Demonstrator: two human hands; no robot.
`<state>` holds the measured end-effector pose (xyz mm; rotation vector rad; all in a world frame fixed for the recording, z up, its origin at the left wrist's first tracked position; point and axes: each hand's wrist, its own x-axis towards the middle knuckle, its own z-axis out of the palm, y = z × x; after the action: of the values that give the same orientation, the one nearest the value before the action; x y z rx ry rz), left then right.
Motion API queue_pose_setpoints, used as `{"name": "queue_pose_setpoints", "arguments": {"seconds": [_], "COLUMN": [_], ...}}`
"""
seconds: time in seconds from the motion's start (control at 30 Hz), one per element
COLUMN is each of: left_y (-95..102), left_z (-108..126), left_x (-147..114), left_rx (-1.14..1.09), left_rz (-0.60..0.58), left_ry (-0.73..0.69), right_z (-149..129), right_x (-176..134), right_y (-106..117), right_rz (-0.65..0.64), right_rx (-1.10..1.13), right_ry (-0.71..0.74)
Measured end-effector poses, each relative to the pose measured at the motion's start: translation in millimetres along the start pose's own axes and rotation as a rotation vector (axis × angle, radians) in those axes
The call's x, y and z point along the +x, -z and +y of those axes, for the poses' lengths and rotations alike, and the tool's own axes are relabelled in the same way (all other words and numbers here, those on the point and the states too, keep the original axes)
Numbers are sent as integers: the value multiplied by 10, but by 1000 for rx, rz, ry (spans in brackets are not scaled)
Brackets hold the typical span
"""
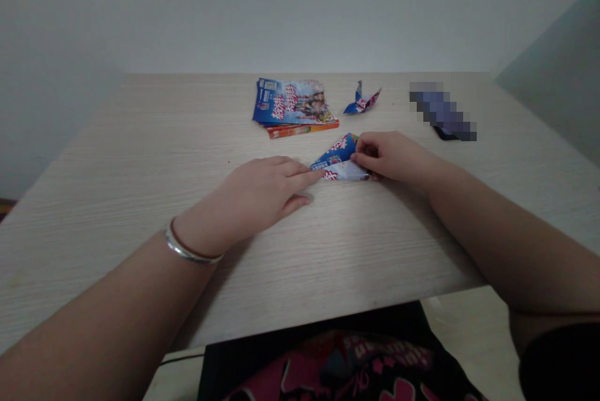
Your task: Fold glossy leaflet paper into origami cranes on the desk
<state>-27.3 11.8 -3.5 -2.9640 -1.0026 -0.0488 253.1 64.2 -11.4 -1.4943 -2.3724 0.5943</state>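
Note:
A small folded piece of printed paper (340, 159), blue, red and white, lies flat on the pale wooden table (140, 157). My left hand (262, 192) rests palm down, its index fingertip pressing the paper's left tip. My right hand (391, 154) pinches the paper's right end between thumb and fingers. A silver bangle circles my left wrist.
A stack of printed flyers (291, 106) sits at the back centre. To its right stands a finished folded paper figure (362, 101). A dark phone-like object (443, 115), blurred, lies at the back right. The table's near edge runs just before my lap.

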Motion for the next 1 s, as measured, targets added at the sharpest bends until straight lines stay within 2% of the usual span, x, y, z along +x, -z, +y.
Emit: {"name": "queue_pose_setpoints", "arguments": {"seconds": [0.23, 0.33, 0.4, 0.5, 0.57, 0.63, 0.87, 1.0], "left_y": [-55, -86, -115, -162, -191, -216, -226, -201], "left_z": [-33, -28, -11, 19, 30, 28, 2, 19], "left_x": [-27, -16, 3, 34, 48, 55, 44, 39], "left_rx": [-31, -57, -68, -70, -66, -64, -100, -81], "left_rz": [24, 49, 83, 119, 131, 148, 143, 136], "left_ry": [-1, -20, -39, -58, -78, -100, -112, -108], "right_z": [-4, 7, -10, -88, -156, -208, -167, -144], "right_x": [-32, -24, -20, -34, -47, -48, 61, 82], "right_y": [108, 104, 84, 42, 4, -44, -170, -183], "right_rz": [-121, -70, 51, 241, 262, 227, 104, 112], "right_rx": [-135, -273, -414, -558, -588, -600, -468, -403], "right_ry": [-78, -73, -1, 204, 338, 420, 301, 220]}}
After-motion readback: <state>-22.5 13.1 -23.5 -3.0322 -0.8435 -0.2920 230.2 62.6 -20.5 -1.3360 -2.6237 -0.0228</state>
